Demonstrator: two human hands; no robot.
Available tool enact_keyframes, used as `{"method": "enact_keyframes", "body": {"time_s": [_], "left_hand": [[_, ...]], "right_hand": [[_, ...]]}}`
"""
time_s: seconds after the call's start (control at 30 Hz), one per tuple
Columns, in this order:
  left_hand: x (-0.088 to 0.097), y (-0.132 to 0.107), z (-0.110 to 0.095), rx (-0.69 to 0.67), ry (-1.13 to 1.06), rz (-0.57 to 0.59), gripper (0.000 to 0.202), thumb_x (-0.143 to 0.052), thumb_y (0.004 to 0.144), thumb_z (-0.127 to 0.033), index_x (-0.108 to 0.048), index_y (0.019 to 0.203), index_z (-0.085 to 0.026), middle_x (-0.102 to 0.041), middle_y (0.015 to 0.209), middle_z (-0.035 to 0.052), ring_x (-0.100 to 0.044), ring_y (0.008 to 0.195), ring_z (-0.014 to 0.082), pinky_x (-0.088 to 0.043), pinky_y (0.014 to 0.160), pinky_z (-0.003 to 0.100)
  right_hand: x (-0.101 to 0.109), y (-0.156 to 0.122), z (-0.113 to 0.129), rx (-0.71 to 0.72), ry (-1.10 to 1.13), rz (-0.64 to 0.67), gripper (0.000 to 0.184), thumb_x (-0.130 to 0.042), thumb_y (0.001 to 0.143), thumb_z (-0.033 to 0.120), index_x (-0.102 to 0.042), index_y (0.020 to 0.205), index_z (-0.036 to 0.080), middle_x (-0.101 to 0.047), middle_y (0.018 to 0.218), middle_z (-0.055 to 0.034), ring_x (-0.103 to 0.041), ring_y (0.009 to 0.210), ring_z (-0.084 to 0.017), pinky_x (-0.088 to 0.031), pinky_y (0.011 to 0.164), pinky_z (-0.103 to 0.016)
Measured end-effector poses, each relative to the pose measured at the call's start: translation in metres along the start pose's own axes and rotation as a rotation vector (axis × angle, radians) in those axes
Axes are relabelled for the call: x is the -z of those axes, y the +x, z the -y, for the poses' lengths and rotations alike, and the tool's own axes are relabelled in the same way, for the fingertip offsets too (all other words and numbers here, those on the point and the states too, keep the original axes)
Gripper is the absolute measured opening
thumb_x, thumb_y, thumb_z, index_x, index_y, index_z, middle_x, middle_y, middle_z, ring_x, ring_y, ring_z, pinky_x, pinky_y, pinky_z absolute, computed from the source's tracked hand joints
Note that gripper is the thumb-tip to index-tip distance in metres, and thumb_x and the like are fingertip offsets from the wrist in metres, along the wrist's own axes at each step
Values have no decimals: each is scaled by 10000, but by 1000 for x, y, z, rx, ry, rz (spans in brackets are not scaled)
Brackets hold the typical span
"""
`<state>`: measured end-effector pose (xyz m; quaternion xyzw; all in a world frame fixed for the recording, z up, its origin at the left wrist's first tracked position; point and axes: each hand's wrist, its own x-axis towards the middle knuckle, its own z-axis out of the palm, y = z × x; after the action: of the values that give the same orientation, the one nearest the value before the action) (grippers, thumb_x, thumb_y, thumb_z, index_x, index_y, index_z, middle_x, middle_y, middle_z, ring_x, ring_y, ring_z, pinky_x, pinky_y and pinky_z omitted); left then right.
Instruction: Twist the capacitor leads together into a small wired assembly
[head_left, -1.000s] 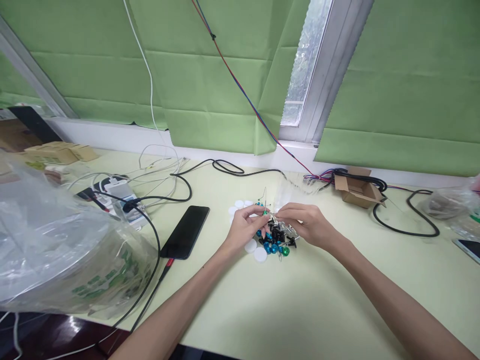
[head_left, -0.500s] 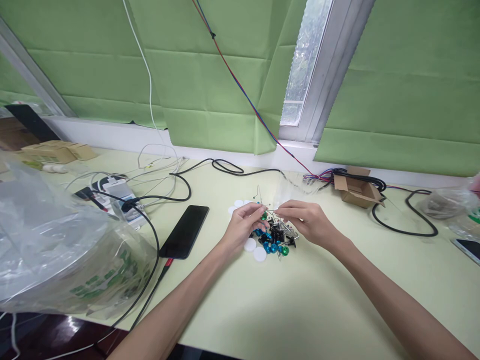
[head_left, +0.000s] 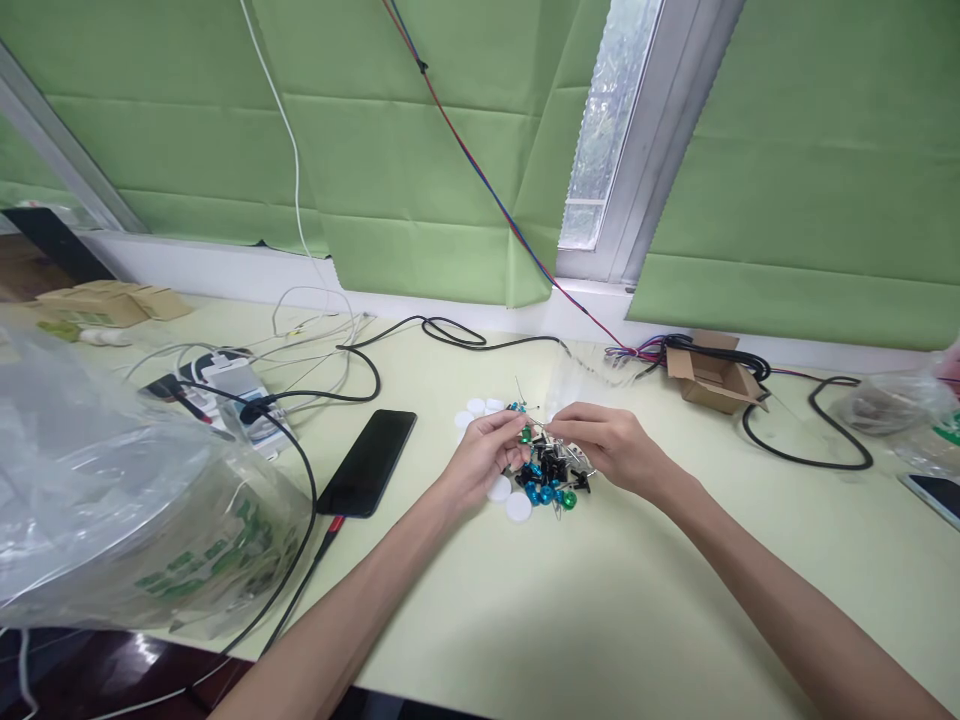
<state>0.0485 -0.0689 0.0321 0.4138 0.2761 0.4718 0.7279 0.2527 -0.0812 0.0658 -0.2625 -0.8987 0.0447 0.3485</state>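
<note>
My left hand (head_left: 484,455) and my right hand (head_left: 607,447) meet over a small heap of blue, green and black parts with thin wire legs (head_left: 551,482) on the pale green table (head_left: 600,600). The left hand's fingers pinch a small green part with wire legs (head_left: 526,433), held just above the heap. Its wires stick up between the two hands. The right hand's fingers are pinched together at the same spot, on the wire end. Several white round discs (head_left: 518,507) lie around the heap, some behind the left hand.
A black phone (head_left: 369,462) lies left of my hands, with black and white cables (head_left: 315,385) behind it. A large clear plastic bag (head_left: 112,500) fills the near left. A small open cardboard box (head_left: 710,377) and a black cable loop (head_left: 810,440) sit at the right. Green blinds hang behind.
The hands have stayed over the heap. The green part was lifted a little and its wires turned between the fingers; the view shifted slightly.
</note>
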Motion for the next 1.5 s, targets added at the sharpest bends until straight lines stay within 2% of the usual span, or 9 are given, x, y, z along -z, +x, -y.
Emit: {"method": "enact_keyframes", "body": {"time_s": [0.2, 0.4, 0.7, 0.97, 1.1, 1.33, 1.5], "left_hand": [[1, 1, 1, 4, 3, 1, 207, -742, 765, -292, -662, 799, -105, -552, 666, -1, -510, 457, 47, -328, 401, 171], [0, 1, 2, -25, 32, -6, 220, -757, 747, -306, -674, 798, -109, -581, 698, 20, -525, 483, 57, -342, 419, 182], [0, 0, 3, -114, 119, -64, 271, -719, 776, -402, -676, 772, -135, -595, 706, 18, -526, 496, 68, -347, 421, 199], [1, 2, 7, -229, 212, -114, 273, -680, 807, -416, -700, 801, -144, -619, 741, 29, -510, 477, 70, -329, 396, 208], [1, 2, 8, -251, 262, -125, 285, -668, 815, -431, -696, 801, -148, -599, 664, 14, -492, 458, 70, -328, 400, 208], [1, 0, 6, -256, 320, -115, 291, -643, 835, -440, -682, 797, -154, -577, 573, -4, -450, 416, 63, -320, 416, 213], [1, 0, 6, -244, 325, -120, 312, -649, 820, -465, -681, 783, -157, -579, 581, -4, -448, 416, 69, -320, 416, 220]], "right_hand": [[0, 0, 1, 6, -10, 16, 312, -420, 925, 37, -679, 1027, 178, -681, 979, -91, -652, 823, -170, -529, 695, -275], [-2, 4, 3, -41, 64, -59, 214, -504, 930, 100, -700, 973, 175, -703, 894, -65, -650, 743, -152, -522, 663, -261], [-6, 7, 10, -169, 149, -80, 195, -524, 937, 146, -714, 941, 185, -716, 866, -55, -648, 741, -158, -504, 674, -272], [-7, 9, 16, -222, 221, -104, 163, -554, 929, 177, -716, 936, 183, -716, 862, -55, -648, 744, -157, -503, 693, -274], [-9, 10, 18, -245, 268, -108, 170, -546, 934, 192, -714, 905, 187, -708, 814, -49, -639, 714, -154, -500, 684, -280], [-13, 12, 24, -366, 383, -127, 207, -556, 926, 237, -703, 786, 198, -672, 703, -18, -594, 608, -135, -486, 603, -263], [-15, 14, 28, -480, 526, -155, 231, -584, 903, 317, -700, 741, 199, -651, 640, -16, -586, 562, -144, -502, 551, -266]]}}
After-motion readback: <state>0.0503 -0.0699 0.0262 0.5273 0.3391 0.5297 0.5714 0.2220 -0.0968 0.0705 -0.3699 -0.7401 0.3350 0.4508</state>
